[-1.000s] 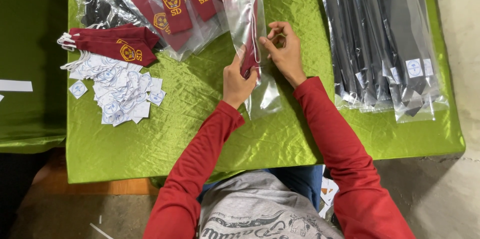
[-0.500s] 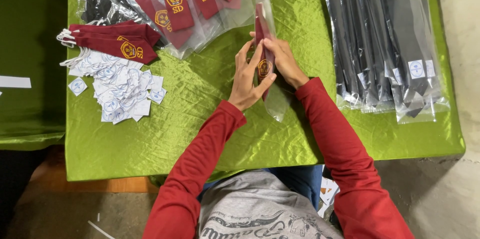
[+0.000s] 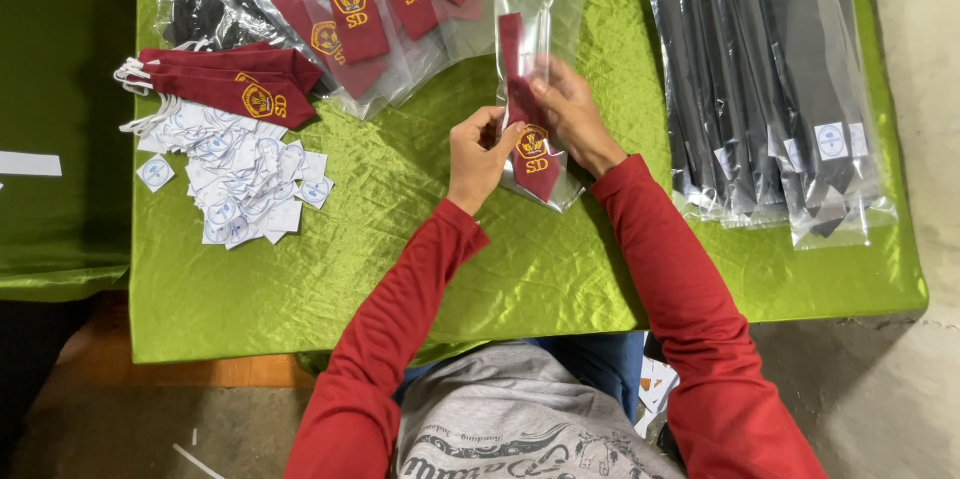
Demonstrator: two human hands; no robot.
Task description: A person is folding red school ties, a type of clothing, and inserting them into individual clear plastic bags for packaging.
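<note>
Both sets of fingers are clamped on a maroon tie [image 3: 527,139] in a clear sleeve [image 3: 528,9]; the left hand [image 3: 480,154] pinches its near edge, the right hand [image 3: 572,114] presses its middle. It lies mid-counter [image 3: 400,259]; paper labels [image 3: 235,184] left, bagged dark ties [image 3: 770,89] right.

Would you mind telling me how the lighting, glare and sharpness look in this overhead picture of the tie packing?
Head view: soft, even light with faint shadows; white glare streaks on the clear sleeve around the maroon tie and on the bagged grey ties; the green cloth shows sheen; the left hand and right hand are sharp, without motion blur.
</note>
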